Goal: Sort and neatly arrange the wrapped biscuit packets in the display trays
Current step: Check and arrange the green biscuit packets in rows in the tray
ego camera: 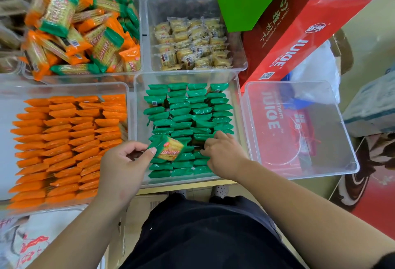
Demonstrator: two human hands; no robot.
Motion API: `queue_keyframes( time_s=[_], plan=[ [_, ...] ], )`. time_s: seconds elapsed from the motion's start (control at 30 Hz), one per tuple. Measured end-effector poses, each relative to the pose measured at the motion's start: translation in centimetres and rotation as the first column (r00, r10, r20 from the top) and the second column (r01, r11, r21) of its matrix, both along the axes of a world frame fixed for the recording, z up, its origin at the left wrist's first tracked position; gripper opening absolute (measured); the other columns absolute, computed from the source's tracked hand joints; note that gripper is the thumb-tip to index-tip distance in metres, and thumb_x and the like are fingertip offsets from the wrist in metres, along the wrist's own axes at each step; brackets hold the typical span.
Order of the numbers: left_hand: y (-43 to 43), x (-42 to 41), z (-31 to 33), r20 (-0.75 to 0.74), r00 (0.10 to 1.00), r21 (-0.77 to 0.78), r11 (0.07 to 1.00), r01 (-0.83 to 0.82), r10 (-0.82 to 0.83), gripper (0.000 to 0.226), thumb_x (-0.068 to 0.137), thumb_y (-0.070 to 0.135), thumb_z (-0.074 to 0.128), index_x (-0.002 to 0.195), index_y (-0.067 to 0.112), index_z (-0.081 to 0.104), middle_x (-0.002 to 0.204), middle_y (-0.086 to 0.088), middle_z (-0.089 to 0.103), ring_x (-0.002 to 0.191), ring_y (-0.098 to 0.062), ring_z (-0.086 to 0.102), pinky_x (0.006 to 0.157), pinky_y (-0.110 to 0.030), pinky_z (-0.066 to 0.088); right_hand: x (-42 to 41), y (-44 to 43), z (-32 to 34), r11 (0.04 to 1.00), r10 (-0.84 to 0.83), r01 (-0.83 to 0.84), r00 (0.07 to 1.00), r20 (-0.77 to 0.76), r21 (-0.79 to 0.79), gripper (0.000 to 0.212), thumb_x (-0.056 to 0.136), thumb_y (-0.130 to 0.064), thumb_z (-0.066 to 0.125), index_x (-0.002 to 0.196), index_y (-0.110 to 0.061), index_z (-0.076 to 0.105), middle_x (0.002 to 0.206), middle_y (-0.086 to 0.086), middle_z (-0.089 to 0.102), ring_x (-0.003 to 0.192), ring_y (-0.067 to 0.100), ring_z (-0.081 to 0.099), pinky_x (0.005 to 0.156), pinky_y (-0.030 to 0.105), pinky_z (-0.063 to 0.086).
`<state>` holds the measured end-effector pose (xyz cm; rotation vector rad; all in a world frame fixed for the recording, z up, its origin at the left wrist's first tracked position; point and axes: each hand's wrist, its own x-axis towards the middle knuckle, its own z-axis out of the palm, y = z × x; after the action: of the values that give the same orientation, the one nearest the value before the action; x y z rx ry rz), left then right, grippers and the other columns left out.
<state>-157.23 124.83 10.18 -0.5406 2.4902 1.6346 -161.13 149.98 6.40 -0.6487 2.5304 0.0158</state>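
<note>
The left hand (125,162) pinches one green-wrapped biscuit packet (170,149) by its left end, between the thumb and curled fingers. The packet is tilted with its printed face up, just above the near rows of the green tray (140,123).

Immediately right of this grip, the right hand (224,157) rests on the rows of green packets (188,108). Its fingers are curled and the fingertips are tucked among the packets. Whether it grips one cannot be determined.

Left of the grip, the orange tray (64,89) holds orange packets (64,140) in overlapping rows. Beyond the grip and to the left, loose mixed packets (81,33) fill a further tray. Right of the right hand, a clear tray (333,106) lies over a red juice carton (299,40).
</note>
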Motion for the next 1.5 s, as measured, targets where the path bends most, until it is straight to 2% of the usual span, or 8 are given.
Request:
queue_keyframes(
  time_s=[0.27,0.47,0.57,0.63,0.77,1.03,1.27,1.5],
  plan=[
    [-0.3,0.1,0.4,0.004,1.000,-0.008,1.000,-0.005,0.005,0.010,0.087,0.019,0.077,0.080,0.026,0.075,0.073,0.010,0.071,0.071,-0.012,0.064,0.062,-0.035,0.051,1.9,-0.5,0.8,0.997,-0.038,0.035,0.999,0.035,0.073,0.035,0.096,-0.033,0.039,0.113,-0.026,0.069,0.114,-0.005,0.056,0.105,0.025,0.040,0.095,0.041,0.038],
    [0.4,0.2,0.8,0.040,0.999,0.022,1.000,0.018,-0.019,0.005,0.087,0.017,0.076,0.083,0.019,0.076,0.068,0.010,0.068,0.062,-0.003,0.058,0.055,-0.014,0.043,2.0,-0.3,0.7,0.994,-0.089,0.085,0.994,0.064,0.068,0.040,0.098,-0.038,0.034,0.115,-0.027,0.069,0.113,-0.007,0.056,0.104,0.023,0.039,0.097,0.042,0.038],
    [1.1,0.3,1.6,0.094,0.995,0.118,0.992,-0.039,0.028,0.004,0.088,0.014,0.075,0.085,0.016,0.075,0.071,0.002,0.071,0.066,-0.006,0.064,0.062,-0.022,0.050,2.0,-0.1,1.4,0.979,-0.193,0.197,0.979,0.070,-0.061,0.040,0.097,-0.033,0.041,0.129,-0.028,0.065,0.124,-0.007,0.059,0.114,0.022,0.043,0.104,0.040,0.038],
    [1.7,0.3,2.3,0.130,0.990,0.171,0.982,-0.076,0.054,0.003,0.089,0.012,0.073,0.087,0.015,0.074,0.072,-0.001,0.072,0.069,-0.009,0.067,0.067,-0.032,0.054,2.3,-0.2,2.6,0.830,-0.424,0.467,0.884,0.199,-0.304,0.040,0.093,-0.027,0.050,0.129,-0.024,0.066,0.124,-0.006,0.065,0.116,0.020,0.052,0.100,0.034,0.043],
    [2.5,0.4,3.4,0.175,0.981,0.275,0.953,-0.127,0.080,0.004,0.091,0.008,0.070,0.094,0.008,0.072,0.084,-0.006,0.074,0.071,-0.010,0.071,0.066,-0.032,0.053,3.3,-0.2,6.2,0.129,-0.465,0.855,0.500,0.731,-0.503,0.031,0.087,-0.018,0.060,0.116,-0.018,0.072,0.099,0.000,0.076,0.086,0.012,0.067,0.069,0.025,0.045],
    [3.4,0.1,5.7,0.150,0.985,0.477,0.879,0.003,-0.085,0.005,0.084,0.013,0.073,0.079,0.012,0.075,0.084,-0.009,0.070,0.072,-0.020,0.063,0.072,-0.037,0.050,4.1,1.6,9.3,-0.230,-0.493,0.781,0.420,0.762,-0.580,0.010,0.082,-0.001,0.076,0.081,-0.010,0.070,0.071,0.003,0.069,0.067,0.012,0.062,0.062,0.023,0.050],
    [5.2,0.4,7.9,0.172,0.970,0.794,0.607,-0.033,-0.171,0.045,0.044,0.032,0.100,0.074,0.012,0.073,0.105,-0.016,0.060,0.080,-0.027,0.058,0.059,-0.028,0.051,4.4,4.1,8.7,-0.406,0.119,0.892,0.266,0.957,-0.197,0.043,0.064,-0.027,0.093,0.091,-0.009,0.065,0.099,0.013,0.070,0.084,0.020,0.064,0.065,0.026,0.052],
    [8.1,0.6,8.0,0.242,0.969,0.677,0.725,-0.127,-0.056,0.016,0.072,0.008,0.071,0.087,0.004,0.069,0.092,-0.017,0.059,0.065,-0.020,0.056,0.058,-0.027,0.048,3.5,7.3,10.1,-0.461,0.244,0.867,0.332,0.911,-0.192,0.040,0.072,-0.020,0.090,0.091,-0.006,0.059,0.098,0.011,0.069,0.077,0.014,0.061,0.055,0.018,0.043]
  ],
)
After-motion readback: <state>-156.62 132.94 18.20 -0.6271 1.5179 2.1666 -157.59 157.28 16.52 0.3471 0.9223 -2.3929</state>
